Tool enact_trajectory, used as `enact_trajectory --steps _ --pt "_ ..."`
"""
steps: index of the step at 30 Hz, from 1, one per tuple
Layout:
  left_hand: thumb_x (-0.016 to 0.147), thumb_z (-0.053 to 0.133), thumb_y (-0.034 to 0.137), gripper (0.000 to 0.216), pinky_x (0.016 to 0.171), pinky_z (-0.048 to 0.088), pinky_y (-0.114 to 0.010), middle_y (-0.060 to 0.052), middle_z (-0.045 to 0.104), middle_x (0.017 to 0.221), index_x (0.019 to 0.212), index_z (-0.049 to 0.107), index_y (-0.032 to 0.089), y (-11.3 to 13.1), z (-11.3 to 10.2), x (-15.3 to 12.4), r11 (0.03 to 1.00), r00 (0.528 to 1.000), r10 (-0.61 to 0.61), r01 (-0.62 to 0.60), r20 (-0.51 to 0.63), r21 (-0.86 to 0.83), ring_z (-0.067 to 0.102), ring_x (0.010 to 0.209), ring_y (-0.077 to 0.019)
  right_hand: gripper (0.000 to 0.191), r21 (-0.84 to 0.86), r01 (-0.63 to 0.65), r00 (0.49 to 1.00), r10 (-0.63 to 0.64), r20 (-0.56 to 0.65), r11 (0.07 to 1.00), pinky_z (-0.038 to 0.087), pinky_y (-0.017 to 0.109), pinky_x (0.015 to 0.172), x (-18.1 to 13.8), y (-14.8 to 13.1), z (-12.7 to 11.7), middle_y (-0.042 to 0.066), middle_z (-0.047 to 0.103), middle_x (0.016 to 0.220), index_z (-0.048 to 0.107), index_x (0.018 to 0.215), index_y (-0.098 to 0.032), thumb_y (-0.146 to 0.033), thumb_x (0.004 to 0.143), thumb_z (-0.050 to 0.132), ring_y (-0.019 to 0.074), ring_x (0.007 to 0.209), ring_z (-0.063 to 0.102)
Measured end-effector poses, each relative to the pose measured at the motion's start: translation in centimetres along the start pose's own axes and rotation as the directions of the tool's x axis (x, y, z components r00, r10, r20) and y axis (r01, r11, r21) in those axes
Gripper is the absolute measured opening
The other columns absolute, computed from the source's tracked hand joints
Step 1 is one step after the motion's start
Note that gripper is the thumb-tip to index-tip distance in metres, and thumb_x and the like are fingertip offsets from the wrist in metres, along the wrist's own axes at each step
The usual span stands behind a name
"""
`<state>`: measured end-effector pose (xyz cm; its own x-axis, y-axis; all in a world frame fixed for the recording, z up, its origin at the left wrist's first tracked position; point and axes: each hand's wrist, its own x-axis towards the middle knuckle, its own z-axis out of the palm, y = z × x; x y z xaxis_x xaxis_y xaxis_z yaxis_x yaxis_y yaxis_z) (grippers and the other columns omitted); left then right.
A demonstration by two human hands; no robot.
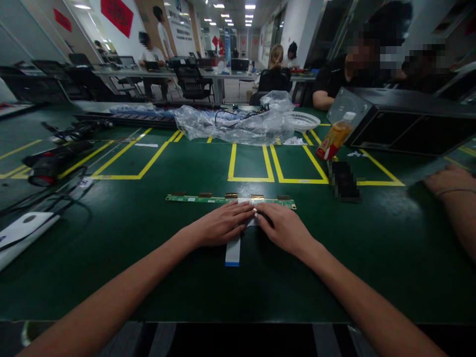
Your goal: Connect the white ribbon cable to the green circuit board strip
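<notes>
Forearms across table edge, cable between

Dark green table, marked off in boxes with yellow tape. Across the middle, a long, thin green board; reaching from there toward the near edge, partly covered, a white ribbon with a blue end. At left, a white device with a black cord across it; farther back, a black device and tangled black cables. Along the far side, crumpled clear plastic, with a white basket at its right end. At right, a large black case, a bottle near its left side, and just in front, a dark object too blurred to tell.
</notes>
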<state>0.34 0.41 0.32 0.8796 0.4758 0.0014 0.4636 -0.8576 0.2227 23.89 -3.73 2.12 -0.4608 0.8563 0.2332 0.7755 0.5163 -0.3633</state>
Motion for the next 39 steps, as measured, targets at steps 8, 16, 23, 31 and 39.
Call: enact_trajectory --steps 8,16,23,31,39 --pt "0.106 0.025 0.038 0.062 0.124 0.019 -0.044 -0.018 0.024 0.165 0.158 0.03 0.004 -7.3 -0.7 -2.5 0.755 0.764 -0.64 0.645 -0.087 0.114 0.02 0.154 -0.0295 0.024 0.037 -0.098 0.995 0.098 0.006 0.994 0.052 0.041 0.087 0.4 0.7 -1.3 0.01 0.075 0.103 0.07 0.109 -0.018 -0.027 0.1 0.048 0.0246 0.097 0.069" --pt "0.1 0.022 0.057 0.074 0.107 0.028 -0.075 -0.028 0.028 0.161 0.156 0.035 0.01 -15.1 -1.9 -10.2 0.26 0.247 -0.948 0.965 -0.202 -0.041 0.026 0.146 -0.0515 0.027 0.05 -0.097 0.995 0.096 0.021 0.994 0.053 0.039 0.086 0.3 0.4 -1.4 0.008 0.075 0.103 0.071 0.109 -0.02 -0.029 0.1 0.047 0.0236 0.095 0.069" --pt "0.097 0.026 0.062 0.082 0.111 0.026 -0.071 -0.032 0.028 0.159 0.152 0.037 0.002 -14.4 -1.8 -9.6 0.25 0.233 -0.937 0.968 -0.26 -0.03 0.026 0.147 -0.0495 0.029 0.043 -0.099 0.995 0.099 0.018 0.994 0.053 0.042 0.088 0.3 0.4 -1.4 0.009 0.075 0.105 0.072 0.112 -0.02 -0.028 0.099 0.047 0.0249 0.098 0.069" --pt "0.102 0.032 0.058 0.071 0.12 0.017 -0.059 -0.019 0.027 0.164 0.157 0.033 0.012 -6.7 -0.6 -3.3 0.839 0.844 -0.529 0.535 -0.087 0.1 0.016 0.153 -0.0371 0.027 0.09 -0.02 1.0 0.018 0.026 0.996 0.052 0.042 0.1 0.2 0.1 -0.8 0.009 0.072 0.122 0.069 0.118 -0.02 -0.026 0.1 0.05 0.0235 0.115 0.065" --pt "0.105 0.027 0.059 0.066 0.123 0.015 -0.05 -0.011 0.025 0.166 0.158 0.033 0.02 -3.0 -0.3 -0.7 0.95 0.95 -0.309 0.311 -0.035 0.039 0.016 0.155 -0.0272 0.048 0.003 0.114 0.981 -0.113 0.159 0.994 0.037 0.048 0.118 0.0 -0.2 0.6 0.015 0.052 0.152 0.055 0.142 -0.014 -0.028 0.096 0.056 0.0273 0.142 0.045"
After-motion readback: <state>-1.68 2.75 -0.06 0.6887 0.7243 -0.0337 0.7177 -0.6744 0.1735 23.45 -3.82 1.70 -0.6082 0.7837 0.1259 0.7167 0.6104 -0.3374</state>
